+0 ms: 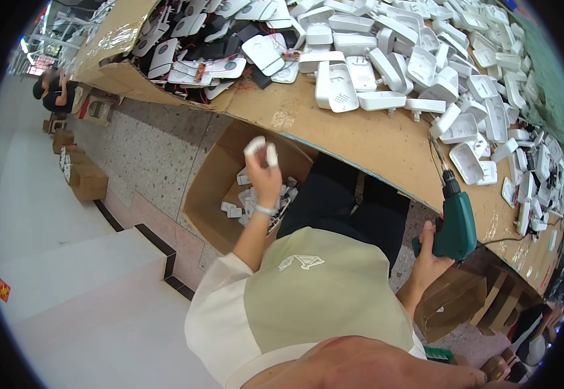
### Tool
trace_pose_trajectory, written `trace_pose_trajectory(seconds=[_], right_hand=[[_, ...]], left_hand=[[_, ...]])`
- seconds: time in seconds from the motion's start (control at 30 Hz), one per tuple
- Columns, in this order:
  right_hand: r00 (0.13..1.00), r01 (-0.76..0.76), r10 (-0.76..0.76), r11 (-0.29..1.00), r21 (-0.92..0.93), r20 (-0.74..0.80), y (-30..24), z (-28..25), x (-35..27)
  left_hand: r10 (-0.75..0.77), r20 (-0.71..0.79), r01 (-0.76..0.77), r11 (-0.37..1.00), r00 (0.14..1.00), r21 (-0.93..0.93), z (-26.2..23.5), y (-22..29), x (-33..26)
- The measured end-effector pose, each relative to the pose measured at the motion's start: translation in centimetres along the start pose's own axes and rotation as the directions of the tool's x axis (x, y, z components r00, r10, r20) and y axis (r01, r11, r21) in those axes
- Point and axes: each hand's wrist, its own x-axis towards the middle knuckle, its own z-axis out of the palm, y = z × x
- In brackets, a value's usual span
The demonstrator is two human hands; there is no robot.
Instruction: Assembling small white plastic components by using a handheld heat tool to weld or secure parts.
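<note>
left hand (264, 172) spread empty above brown cardboard box (212, 188); right hand (432, 254) gripping green drill (456, 223).

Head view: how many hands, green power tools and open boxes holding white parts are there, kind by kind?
Hands: 2 (left hand, right hand)
Green power screwdriver: 1
Open cardboard box holding white parts: 1
Total: 4
White shells on the bench: too many to count.

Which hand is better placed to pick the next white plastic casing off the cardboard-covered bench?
Left, probably: the left hand is open over the cardboard box, while the right hand grips the green electric screwdriver.
</note>
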Motion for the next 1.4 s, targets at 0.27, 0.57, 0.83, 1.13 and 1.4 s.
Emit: trace_pose_trajectory(seconds=[0.27, 0.57, 0.83, 1.13, 1.4], right_hand=[[0.997, 0.082, -0.082, 0.995, 0.062, 0.003, 0.9, 0.2, -0.3], [0.997, -0.024, 0.025, 1.000, 0.020, -0.069, 1.7, -2.1, 0.7], [0.985, 0.106, -0.100, 0.994, 0.032, -0.144, 0.7, -0.6, 1.1], [0.990, 0.016, -0.013, 1.000, 0.020, -0.140, 1.7, -2.1, 0.4], [0.995, -0.005, 0.012, 0.997, 0.073, -0.101, 1.2, -1.3, 0.9]], left_hand=[[0.119, 0.549, -0.359, 0.864, 0.828, 0.354, 10.7, 9.7, 10.2], [0.523, 0.670, -0.754, 0.651, 0.527, 0.085, 5.5, 9.6, 12.1], [0.735, 0.678, -0.914, 0.296, 0.032, -0.278, 16.1, 13.2, 5.9], [0.423, 0.550, -0.532, 0.845, 0.720, 0.047, 14.3, 13.2, 3.3], [0.195, 0.616, -0.418, 0.876, 0.763, 0.241, 13.7, 14.0, 2.8]])
